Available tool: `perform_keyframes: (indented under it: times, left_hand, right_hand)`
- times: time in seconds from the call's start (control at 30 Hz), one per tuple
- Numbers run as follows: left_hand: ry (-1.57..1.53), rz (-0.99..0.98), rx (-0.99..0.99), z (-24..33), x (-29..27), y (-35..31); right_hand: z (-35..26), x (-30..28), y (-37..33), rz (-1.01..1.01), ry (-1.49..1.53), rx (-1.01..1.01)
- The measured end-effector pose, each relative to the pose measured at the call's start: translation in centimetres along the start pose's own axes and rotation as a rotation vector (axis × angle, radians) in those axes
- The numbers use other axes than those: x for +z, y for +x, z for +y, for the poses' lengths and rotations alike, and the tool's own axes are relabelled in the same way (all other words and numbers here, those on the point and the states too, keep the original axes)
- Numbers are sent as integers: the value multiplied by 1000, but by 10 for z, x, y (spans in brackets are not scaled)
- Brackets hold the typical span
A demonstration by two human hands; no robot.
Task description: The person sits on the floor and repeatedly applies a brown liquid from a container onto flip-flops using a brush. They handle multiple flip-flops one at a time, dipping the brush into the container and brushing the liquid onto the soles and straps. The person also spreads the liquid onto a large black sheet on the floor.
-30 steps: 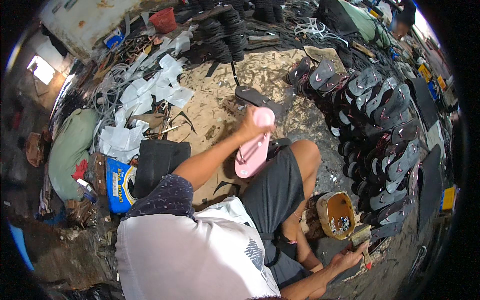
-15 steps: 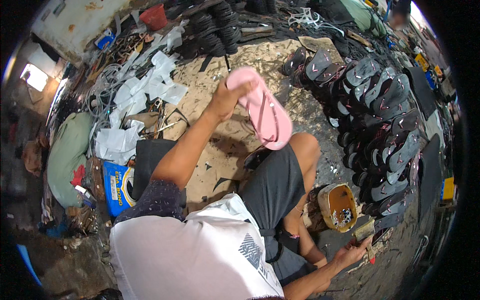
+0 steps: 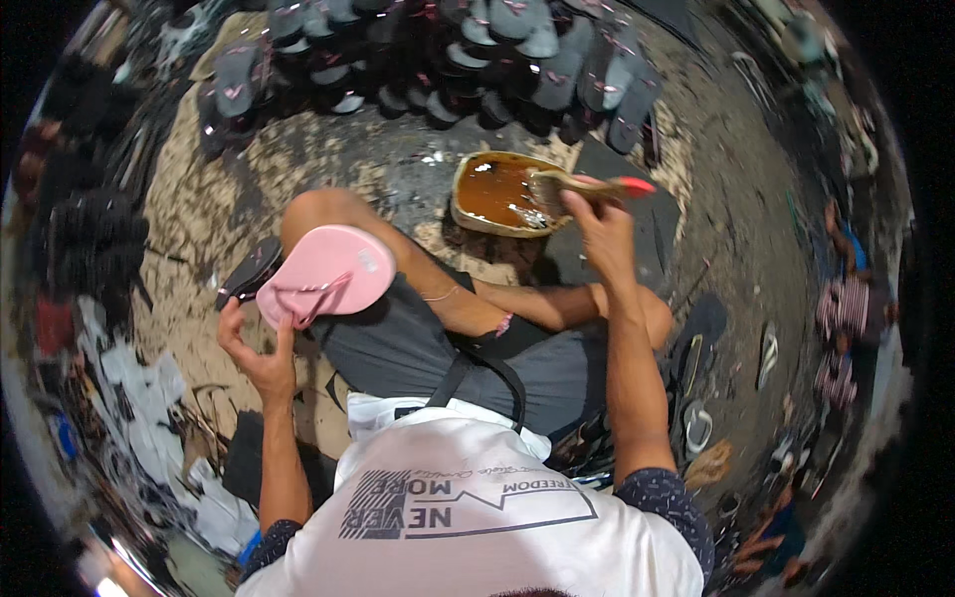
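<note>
My left hand point(image 3: 257, 360) grips a pink flip-flop point(image 3: 360, 261) by one end, thumb on its top face. The flip-flop lies tilted over my bent left knee, with its glossy pink strap facing up. A dark flip-flop point(image 3: 249, 269) is right beside it, partly covered by it. My right hand point(image 3: 601, 231) holds a flat brush point(image 3: 575, 187) with a red-tipped handle. The brush's bristle end is at the right side of a pale tub point(image 3: 487, 227) containing amber liquid; whether it dips in or rests on the rim I cannot tell.
Piled dark flip-flops point(image 3: 428, 60) fill the far side. A dark flat sheet point(image 3: 622, 244) lies right of the tub. White scraps point(image 3: 144, 383) litter the left, and a few loose sandals point(image 3: 698, 426) lie to the right. At the far right is a person in a striped top point(image 3: 844, 308).
The view has swung to the right. The pink flip-flop, held up before, is now low over my left knee. The brush, earlier beside the tub, is now at its right side.
</note>
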State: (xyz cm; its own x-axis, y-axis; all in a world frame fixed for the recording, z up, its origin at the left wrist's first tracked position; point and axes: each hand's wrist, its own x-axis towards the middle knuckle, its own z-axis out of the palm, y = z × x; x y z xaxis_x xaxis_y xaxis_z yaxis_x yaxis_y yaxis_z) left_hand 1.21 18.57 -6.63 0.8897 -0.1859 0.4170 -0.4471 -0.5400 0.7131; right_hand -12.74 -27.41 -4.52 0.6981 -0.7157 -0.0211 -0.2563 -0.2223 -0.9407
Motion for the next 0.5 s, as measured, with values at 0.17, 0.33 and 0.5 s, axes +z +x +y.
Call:
perform_keyframes:
  times: [0.17, 0.33, 0.5]
  left_hand:
    - [38, -537, 479, 37, -6, 58]
    - [148, -690, 644, 54, 5, 92]
    - [-650, -568, -111, 54, 26, 102]
  right_hand:
    - [25, 41, 15, -49, -547, -220]
    - [5, 35, 9, 33, -187, -320]
    - [-2, -43, -6, -32, -871, -446]
